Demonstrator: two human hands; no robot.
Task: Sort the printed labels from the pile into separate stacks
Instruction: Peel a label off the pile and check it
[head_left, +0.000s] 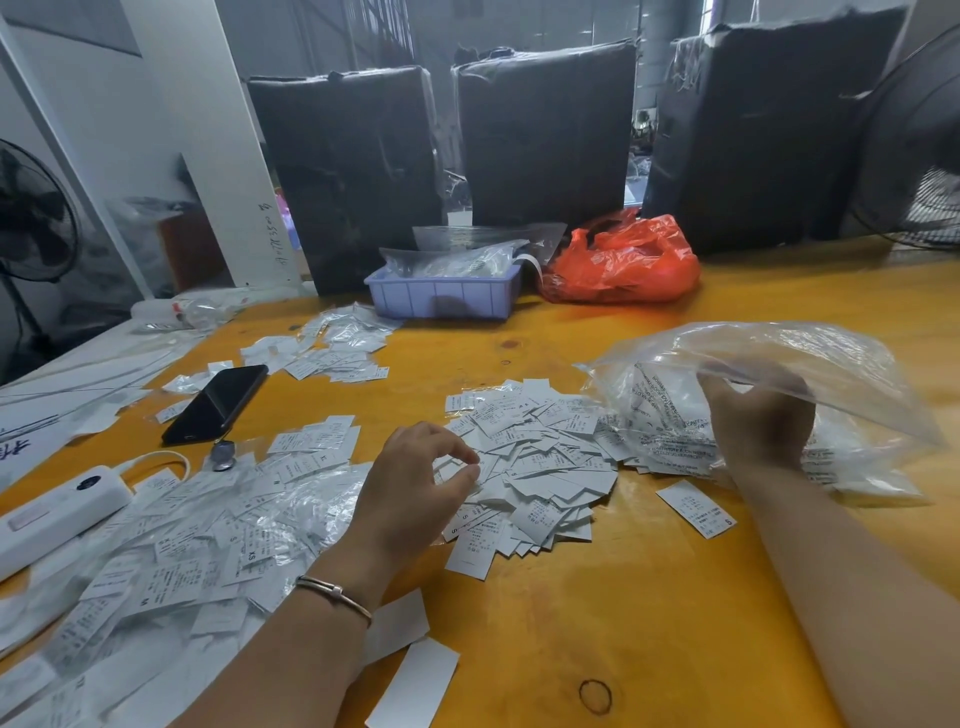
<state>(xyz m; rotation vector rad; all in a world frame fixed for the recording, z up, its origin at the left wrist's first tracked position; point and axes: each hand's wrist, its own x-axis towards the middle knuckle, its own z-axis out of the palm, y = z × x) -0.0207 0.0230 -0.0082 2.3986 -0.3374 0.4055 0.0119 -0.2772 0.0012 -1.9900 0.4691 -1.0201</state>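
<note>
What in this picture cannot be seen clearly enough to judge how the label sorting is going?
- Small print on the labels in the central pile, head view: too small to read; only some size letters show.
- Right hand, head view: its fingertips are veiled by the clear plastic bag it grips.
- Labels inside that bag: blurred by wrinkled film.
- Labels at lower left: partly covered by plastic, cut off by the left edge.
- Left hand: whether it pinches a label is unclear.

Two hands are counted: a left hand (415, 483) and a right hand (758, 415). One phone (215, 402), one lilac tray (441, 296), one red bag (623, 265) and three black-wrapped bales (348, 171) are counted. The labels (535, 467) are too numerous to be counted.
</note>
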